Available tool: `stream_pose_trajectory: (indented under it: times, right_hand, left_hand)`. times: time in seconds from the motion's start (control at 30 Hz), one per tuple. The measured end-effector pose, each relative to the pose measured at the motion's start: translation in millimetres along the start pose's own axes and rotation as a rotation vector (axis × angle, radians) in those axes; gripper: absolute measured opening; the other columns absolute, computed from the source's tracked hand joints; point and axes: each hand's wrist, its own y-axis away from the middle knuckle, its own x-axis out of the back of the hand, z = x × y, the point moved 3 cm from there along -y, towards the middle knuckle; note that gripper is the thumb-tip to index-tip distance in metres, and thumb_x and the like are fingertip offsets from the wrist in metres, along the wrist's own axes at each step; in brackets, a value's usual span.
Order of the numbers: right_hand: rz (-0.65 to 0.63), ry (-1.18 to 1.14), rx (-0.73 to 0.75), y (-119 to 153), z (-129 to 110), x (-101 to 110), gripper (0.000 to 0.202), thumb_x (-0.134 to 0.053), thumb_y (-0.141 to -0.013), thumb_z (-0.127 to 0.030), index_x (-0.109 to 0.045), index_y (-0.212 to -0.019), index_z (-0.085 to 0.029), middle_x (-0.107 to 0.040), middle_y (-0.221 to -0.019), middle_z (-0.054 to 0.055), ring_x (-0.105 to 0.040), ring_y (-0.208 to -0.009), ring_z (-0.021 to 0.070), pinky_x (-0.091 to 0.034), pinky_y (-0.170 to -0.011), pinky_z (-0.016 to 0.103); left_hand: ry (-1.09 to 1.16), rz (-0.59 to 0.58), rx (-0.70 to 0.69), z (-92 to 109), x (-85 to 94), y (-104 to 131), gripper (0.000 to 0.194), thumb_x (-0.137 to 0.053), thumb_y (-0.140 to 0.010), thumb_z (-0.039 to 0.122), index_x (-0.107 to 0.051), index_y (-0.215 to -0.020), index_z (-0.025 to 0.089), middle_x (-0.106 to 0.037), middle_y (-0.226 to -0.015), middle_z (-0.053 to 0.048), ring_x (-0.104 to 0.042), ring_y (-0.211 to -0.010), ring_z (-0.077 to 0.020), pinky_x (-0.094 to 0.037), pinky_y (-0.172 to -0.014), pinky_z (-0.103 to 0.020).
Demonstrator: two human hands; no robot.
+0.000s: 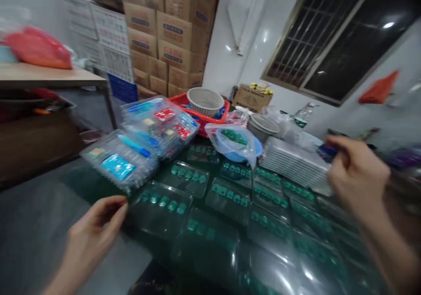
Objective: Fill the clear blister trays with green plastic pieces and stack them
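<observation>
Grip: left hand (94,231) and right hand (358,174) curled, any hold impossible to tell
Between them, near side, clear plastic trays (223,207) with teal pieces (163,201); light rim handling should keep rows straight

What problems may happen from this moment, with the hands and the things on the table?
The left hand appears close to the piled packs; a knock might shift the pile. Also, a loose bag hangs over the blue bowl; if something catches it, the green pieces inside may spill.
</observation>
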Motion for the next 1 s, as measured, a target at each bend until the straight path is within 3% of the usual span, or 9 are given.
stream_pose_trajectory:
  times: [0.03,0.1,0.17,0.2,0.27,0.43,0.53,0.77,1.0]
  right_hand:
    - [-0.068,0.032,0.045,-29,19,-23,0.039,-0.038,-0.082,-0.039,-0.061,-0.105,-0.017,-0.06,-0.105,0.012,-0.052,-0.102,0.0296,-0.041,-0.074,0.044]
    - [-0.239,0.148,-0.117,-68,52,-67,0.055,-0.048,-0.069,-0.058,-0.065,-0.098,-0.016,-0.056,-0.112,0.018,-0.047,-0.102,0.0443,-0.035,-0.061,0.052]
    - [-0.208,0.143,-0.18,-74,53,-91,0.066,-0.048,-0.061,-0.066,-0.062,-0.103,-0.018,-0.053,-0.116,0.02,-0.046,-0.1,0.0459,-0.032,-0.055,0.05]
    - [-0.108,0.075,-0.14,-64,39,-93,0.061,-0.048,-0.064,-0.063,-0.061,-0.103,-0.018,-0.055,-0.113,0.016,-0.046,-0.104,0.0429,-0.034,-0.059,0.049]
    - [-0.113,-0.144,-0.016,-21,-10,-88,0.036,-0.044,-0.078,-0.044,-0.06,-0.102,-0.022,-0.061,-0.099,0.009,-0.055,-0.093,0.0281,-0.039,-0.066,0.042]
    - [-0.456,-0.57,0.32,125,-176,-66,0.014,-0.049,-0.078,-0.017,-0.06,-0.086,-0.019,-0.062,-0.082,0.005,-0.055,-0.077,0.0184,-0.039,-0.067,0.034]
    - [-0.656,-0.626,0.4,177,-239,-70,0.014,-0.048,-0.078,-0.012,-0.059,-0.084,-0.019,-0.058,-0.076,0.004,-0.05,-0.074,0.0174,-0.035,-0.066,0.033]
    - [-0.653,-0.473,0.407,201,-280,-86,0.011,-0.054,-0.074,-0.01,-0.054,-0.067,-0.017,-0.05,-0.069,0.004,-0.042,-0.072,0.0193,-0.028,-0.062,0.034]
    - [-0.718,-0.599,0.379,210,-295,-73,0.009,-0.053,-0.079,-0.022,-0.054,-0.071,-0.017,-0.05,-0.074,0.005,-0.041,-0.079,0.0199,-0.029,-0.066,0.034]
  left_hand:
    - [0.033,-0.01,-0.008,7,1.7,0,0.025,-0.055,-0.073,0.038,-0.054,-0.09,0.021,-0.061,-0.078,-0.001,-0.059,-0.067,-0.0162,-0.049,-0.059,-0.026]
    - [0.022,-0.007,-0.016,18,6.2,1,0.024,-0.054,-0.075,0.034,-0.053,-0.093,0.02,-0.059,-0.078,-0.001,-0.058,-0.068,-0.0143,-0.047,-0.059,-0.024]
    - [-0.048,0.021,-0.021,23,11.3,4,0.023,-0.053,-0.076,0.032,-0.054,-0.095,0.019,-0.058,-0.08,-0.001,-0.056,-0.065,-0.0124,-0.045,-0.054,-0.022]
    - [-0.083,0.021,-0.029,24,12.9,7,0.023,-0.053,-0.076,0.031,-0.054,-0.095,0.019,-0.058,-0.083,-0.002,-0.055,-0.064,-0.0118,-0.044,-0.051,-0.021]
    - [-0.138,-0.022,-0.08,25,13.1,13,0.023,-0.052,-0.076,0.03,-0.055,-0.096,0.019,-0.058,-0.092,-0.004,-0.055,-0.067,-0.0122,-0.045,-0.052,-0.021]
    - [-0.238,-0.246,-0.363,34,3.8,23,0.03,-0.056,-0.075,0.026,-0.054,-0.104,0.019,-0.057,-0.105,-0.007,-0.052,-0.094,-0.0193,-0.043,-0.08,-0.033]
    - [-0.334,-0.393,-0.453,39,2.3,24,0.025,-0.056,-0.076,0.028,-0.057,-0.099,0.018,-0.058,-0.102,-0.008,-0.051,-0.092,-0.0202,-0.042,-0.079,-0.035]
    - [-0.382,-0.495,-0.49,33,13.6,22,0.014,-0.051,-0.079,0.028,-0.059,-0.085,0.018,-0.057,-0.096,-0.008,-0.051,-0.089,-0.0185,-0.042,-0.075,-0.033]
    - [-0.39,-0.609,-0.426,35,23.4,24,0.014,-0.047,-0.08,0.028,-0.055,-0.075,0.018,-0.055,-0.088,-0.006,-0.05,-0.083,-0.0163,-0.043,-0.072,-0.029]
